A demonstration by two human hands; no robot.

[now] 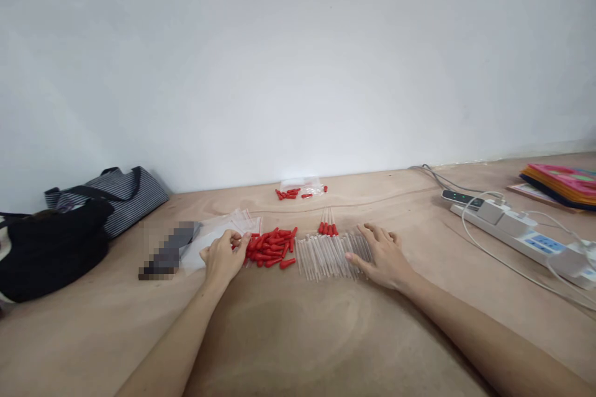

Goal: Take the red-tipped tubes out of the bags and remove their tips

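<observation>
My left hand (226,255) is at the left edge of a pile of red rubber dropper bulbs (270,247). Its fingers are pinched together, and a bit of red shows between them, seemingly one bulb. My right hand (382,254) rests with fingers spread over the right end of a row of clear glass dropper tubes (326,257); its thumb lies across some tubes. Behind the row lie several droppers with red bulbs fitted (328,229), their thin tips pointing toward the wall.
Clear zip bags (223,229) lie left of the bulbs, next to a dark pixelated item (170,251). More red pieces (287,193) and a clear bag (302,184) sit near the wall. Bags (56,251) stand left; a power strip (526,236) with cables and coloured sheets (561,183) lie right.
</observation>
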